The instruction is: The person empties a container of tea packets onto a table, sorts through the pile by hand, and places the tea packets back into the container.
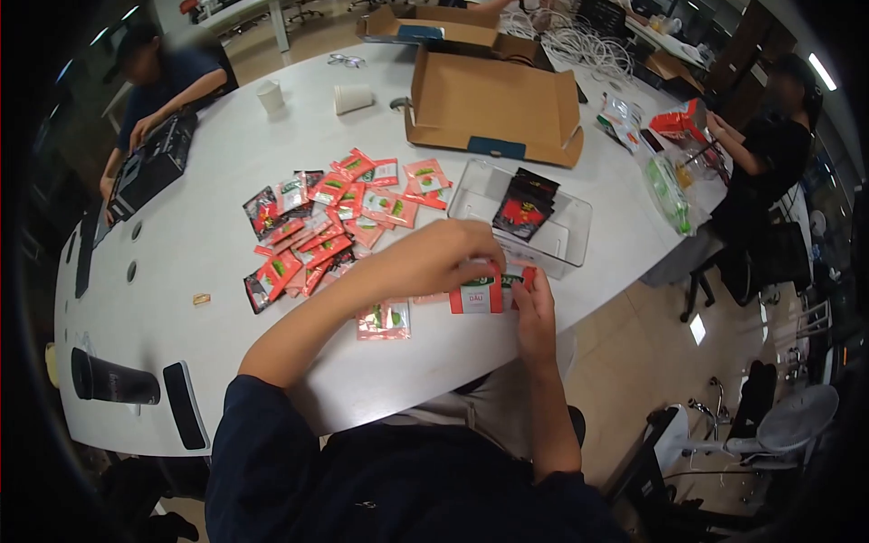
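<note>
Held item: a red and white sachet (pixel 480 294), gripped at centre frame just above the near table (pixel 181 244) edge; the left hand (pixel 444 258) is closed over its top edge, the right hand (pixel 534 303) pinches its right end between thumb and fingers. Adjacent: one pink sachet (pixel 383 319) lying flat on the table just left of the hands. Loose stock: a scattered pile of red, pink and black sachets (pixel 330 222) spread across mid-frame, left of centre. Container: a clear plastic bin (pixel 561 240) just beyond the hands, black and red packets (pixel 523 206) seen standing in it. Further back: an open cardboard box (pixel 493 104) at upper centre, two paper cups (pixel 272 95) to its left. Lower left: a black cylindrical item (pixel 113 380) lying at the table edge. Other persons: one seated at upper left, one at right of frame, each occupied with separate items.
</note>
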The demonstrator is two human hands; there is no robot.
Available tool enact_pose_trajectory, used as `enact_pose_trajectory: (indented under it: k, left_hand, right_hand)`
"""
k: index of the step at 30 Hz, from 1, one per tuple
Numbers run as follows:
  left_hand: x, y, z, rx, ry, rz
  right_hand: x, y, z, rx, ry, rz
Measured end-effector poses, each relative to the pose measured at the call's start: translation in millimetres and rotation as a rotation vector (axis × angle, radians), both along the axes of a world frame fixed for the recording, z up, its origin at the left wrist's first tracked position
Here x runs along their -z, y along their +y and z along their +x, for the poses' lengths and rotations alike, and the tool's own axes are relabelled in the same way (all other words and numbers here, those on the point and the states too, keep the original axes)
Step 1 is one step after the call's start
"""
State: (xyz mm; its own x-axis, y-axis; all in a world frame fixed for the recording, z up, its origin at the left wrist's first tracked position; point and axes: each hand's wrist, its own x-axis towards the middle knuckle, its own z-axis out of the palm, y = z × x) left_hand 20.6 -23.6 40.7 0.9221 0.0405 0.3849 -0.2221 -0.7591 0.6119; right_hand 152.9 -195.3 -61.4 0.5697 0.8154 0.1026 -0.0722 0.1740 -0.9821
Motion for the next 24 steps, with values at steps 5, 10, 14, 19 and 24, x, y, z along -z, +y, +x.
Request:
enact_pose_trajectory:
  k: [5, 10, 14, 19, 24]
  left_hand:
    - [24, -21, 11, -0.094, -0.068, 0.143]
    - [25, -28, 12, -0.105, -0.044, 0.098]
    - [17, -30, 11, -0.124, -0.080, 0.015]
    - [11, -28, 7, -0.142, 0.119, -0.040]
    - [36, -26, 13, -0.106, 0.187, -0.025]
  right_hand:
    - [5, -4, 11, -0.166, 0.241, 0.100]
    - [0, -6, 1, -0.193, -0.333, 0.062]
    - [-1, -7, 2, -0.137, -0.298, 0.035]
    - [-3, -12, 3, -0.029, -0.354, 0.029]
    - [2, -9, 3, -0.036, -0.332, 0.035]
